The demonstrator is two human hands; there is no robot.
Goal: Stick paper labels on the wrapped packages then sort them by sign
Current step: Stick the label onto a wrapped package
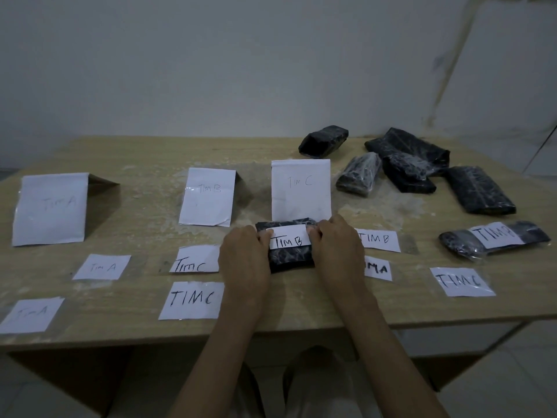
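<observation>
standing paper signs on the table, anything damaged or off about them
The white standing paper sign marked TIM B, the middle one, has a torn, curled lower right corner. The white TIM A sign and white TIM C sign look intact.

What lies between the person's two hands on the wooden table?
The head view shows a black plastic-wrapped package bearing a white paper label reading TIM B, held by the left hand and the right hand.

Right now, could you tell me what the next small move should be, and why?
Probably carry the package left to the TIM B sign: its label reads TIM B, the left hand and right hand grip its ends, and it lies before the TIM C sign.
</observation>
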